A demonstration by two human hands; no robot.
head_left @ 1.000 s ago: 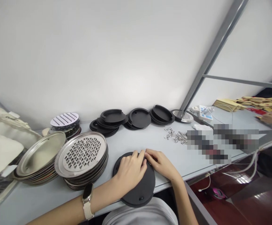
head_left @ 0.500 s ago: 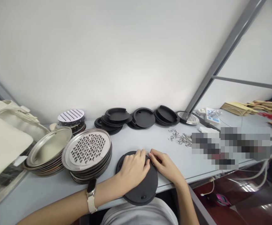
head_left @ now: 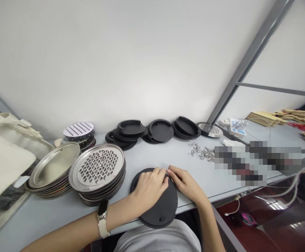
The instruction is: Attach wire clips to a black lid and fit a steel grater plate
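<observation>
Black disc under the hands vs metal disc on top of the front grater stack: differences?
Surface: the black disc looks smooth with a small slot near its lower edge; the metal disc has rows of toothed holes.
Color: black disc matte black, metal disc silvery.
Contact: left hand rests on the black disc; neither hand touches the metal disc.
Shared: both round.

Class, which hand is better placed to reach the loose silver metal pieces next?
Probably the right hand: it is nearer the silver pieces, while the left hand lies over the round black disc.
</observation>
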